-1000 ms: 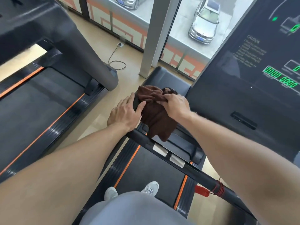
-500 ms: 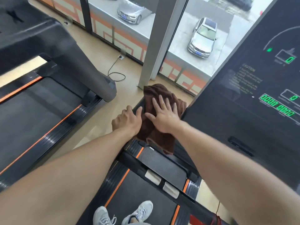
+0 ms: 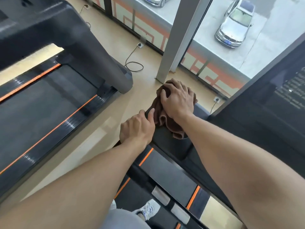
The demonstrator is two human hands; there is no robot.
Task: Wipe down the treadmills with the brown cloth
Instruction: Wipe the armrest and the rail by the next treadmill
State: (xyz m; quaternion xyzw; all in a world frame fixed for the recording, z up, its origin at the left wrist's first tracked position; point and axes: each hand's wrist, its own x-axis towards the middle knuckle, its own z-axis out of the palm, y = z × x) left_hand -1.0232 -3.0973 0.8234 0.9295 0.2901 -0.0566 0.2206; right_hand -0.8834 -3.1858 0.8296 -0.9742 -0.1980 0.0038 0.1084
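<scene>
The brown cloth [image 3: 166,123] lies bunched on the black front hood [image 3: 171,146] of the treadmill I stand on. My right hand [image 3: 177,100] is on top of it at the hood's far left corner, fingers bent down into the fabric and gripping it. A fold of cloth trails back towards me under my wrist. My left hand [image 3: 137,128] holds the hood's left edge just behind the cloth, fingers curled under the rim and thumb lying on top. The dark console panel [image 3: 272,104] rises at the right.
A second treadmill [image 3: 41,100] stands on the left, its grey upright [image 3: 92,52] reaching the floor near my hands. A power cable [image 3: 133,63] loops on the beige floor ahead. A grey pillar [image 3: 178,38] and window glass stand close behind the hood. My shoe [image 3: 148,210] is on the belt.
My right hand has pushed the cloth forward along the hood to its far corner, and its fingers went from flat to bent. My left hand slid forward along the hood's edge.
</scene>
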